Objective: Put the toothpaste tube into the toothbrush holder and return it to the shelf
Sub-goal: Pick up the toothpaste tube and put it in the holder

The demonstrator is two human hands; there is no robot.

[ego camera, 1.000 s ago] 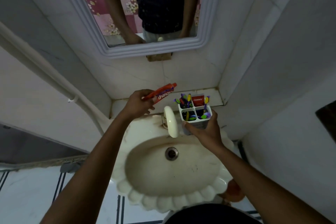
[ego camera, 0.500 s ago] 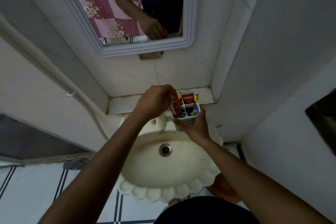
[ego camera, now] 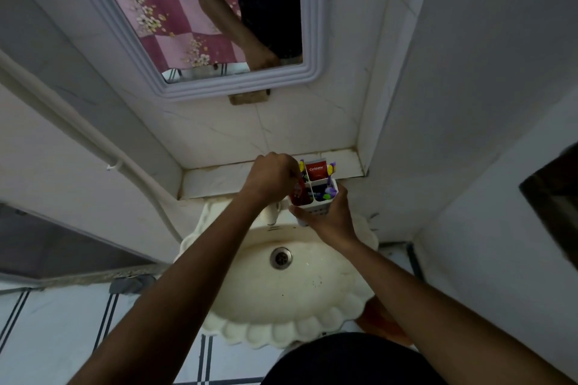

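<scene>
Left hand (ego camera: 271,177) pinches the red toothpaste tube (ego camera: 296,194), down in the white four-slot plastic toothbrush holder (ego camera: 316,197) gripped by the right hand (ego camera: 328,219) over the cream scalloped sink (ego camera: 312,306), tiled shelf (ego camera: 219,178) just behind.

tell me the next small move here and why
Probably push the red toothpaste tube further down, then let go. The left hand grips its top with its lower part already in the near-left compartment of the white toothbrush holder, which the right hand holds above the sink, off the shelf.
</scene>
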